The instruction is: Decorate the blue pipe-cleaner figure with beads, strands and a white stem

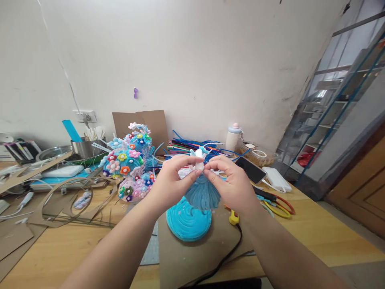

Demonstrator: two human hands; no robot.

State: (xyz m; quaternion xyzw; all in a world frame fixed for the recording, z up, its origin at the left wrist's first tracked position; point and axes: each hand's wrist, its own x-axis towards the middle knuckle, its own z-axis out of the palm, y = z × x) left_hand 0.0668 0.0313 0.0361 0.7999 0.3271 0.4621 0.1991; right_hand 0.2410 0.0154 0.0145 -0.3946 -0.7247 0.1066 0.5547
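A blue pipe-cleaner figure [202,192] with a wide round base [188,222] stands on a brown cardboard sheet [180,257] in the middle of the table. Both hands meet at its top. My left hand [173,180] pinches a small white piece [199,161] on the figure's upper part with thumb and forefinger. My right hand [233,182] pinches the same white piece from the other side, fingers curled close together. A light blue tuft shows just above the fingers.
A cluster of blue and pink pieces covered in small coloured flowers [132,160] stands left of the hands. Behind lie loose pipe cleaners [192,145], a white bottle [234,136], a phone [250,169], a yellow glue gun [234,217] with black cord, cardboard cut-outs [60,200].
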